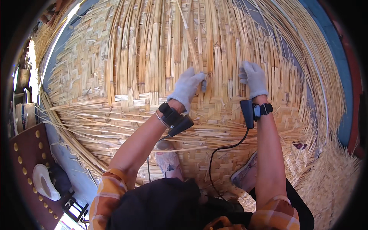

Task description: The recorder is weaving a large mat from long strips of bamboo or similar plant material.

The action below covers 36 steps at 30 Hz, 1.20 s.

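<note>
My left hand (187, 87), in a whitish work glove, is closed with its thumb and fingers pinched on the near end of a flattened reed strip (190, 45). That strip slants away across the others toward the far edge. To the right, my right hand (254, 79) wears the same kind of glove. Its fingers are curled low over the long strips, and whatever lies inside them is hidden. Under both hands spreads a large woven reed mat (82, 71), with a plaited pattern at the left and long loose strips lying lengthwise on its far half.
Crosswise loose strips (96, 122) lie before my feet. My shoes (167, 156) stand on the mat. Bundled reeds (312, 57) run along the right side. At lower left, a dark red studded panel (28, 153) carries a pale hat (44, 182). Cables hang from my wrist devices.
</note>
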Available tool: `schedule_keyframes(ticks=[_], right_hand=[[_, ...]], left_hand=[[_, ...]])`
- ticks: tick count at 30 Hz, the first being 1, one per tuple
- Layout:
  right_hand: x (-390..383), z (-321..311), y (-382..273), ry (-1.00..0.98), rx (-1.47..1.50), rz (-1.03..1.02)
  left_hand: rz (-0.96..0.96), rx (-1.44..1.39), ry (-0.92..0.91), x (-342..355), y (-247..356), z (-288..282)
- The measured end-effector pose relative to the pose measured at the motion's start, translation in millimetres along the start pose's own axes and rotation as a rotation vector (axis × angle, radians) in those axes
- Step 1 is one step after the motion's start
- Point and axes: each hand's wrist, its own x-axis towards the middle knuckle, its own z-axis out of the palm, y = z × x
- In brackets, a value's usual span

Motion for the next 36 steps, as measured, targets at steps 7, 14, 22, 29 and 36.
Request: schedule_keyframes(ticks=[7,14,22,29,36], right_hand=[[2.7,9.1,-2.8,-0.265,-0.023,0.121],[1.7,7.2,-8.0,-0.364,0.009,0.097],[-0.2,13.1,-7.8,-0.367,0.113,0.134],[4.1,19.9,-10.2,-0.336,0.088,0.137],[5.1,21.8,-12.4,-0.431,0.043,0.139]], left_hand=[[0.387,0.31,0.02,7.8,-11.8,0.2],[-0.023,0.028,0.043,-1.0,4.1,4.4],[0.213,0.589,0.001,9.2,-6.1,-2.4],[0.184,0.488,0.017,12.6,-10.2,-0.7],[0.035,0.34,0.055,12.9,-5.9,0.4]])
